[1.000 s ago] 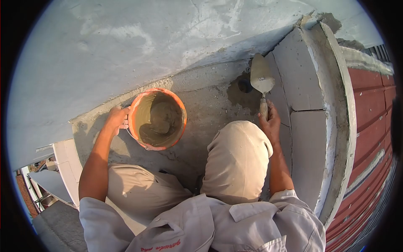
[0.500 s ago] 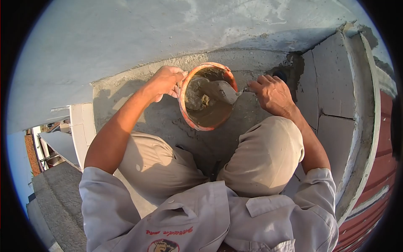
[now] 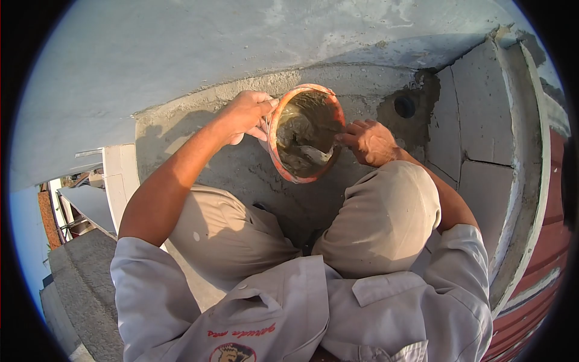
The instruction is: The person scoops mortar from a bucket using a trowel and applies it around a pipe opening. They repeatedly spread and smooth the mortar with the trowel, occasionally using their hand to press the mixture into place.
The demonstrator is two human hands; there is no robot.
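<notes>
An orange-rimmed bucket (image 3: 339, 114) sits tilted between my knees and the wall, with wet grey mortar (image 3: 298, 130) inside. My left hand (image 3: 248, 116) grips the bucket's left rim, thumb on the edge. At the right rim my right hand (image 3: 369, 142) is closed round the handle of a trowel, mostly hidden by the fingers. The trowel's blade (image 3: 316, 155) lies low in the mortar, partly coated with it.
A grey wall (image 3: 199, 48) rises ahead. On the right, pale blocks (image 3: 482, 108) form a low wall beside a ledge and red corrugated roofing (image 3: 543, 241). A round dark hole (image 3: 404, 107) is in the floor at the right corner, ringed by damp mortar.
My right hand has moved left and down to the rim, and the trowel blade has gone lower into the bucket. The bucket has shifted slightly right. The floor hole is now uncovered.
</notes>
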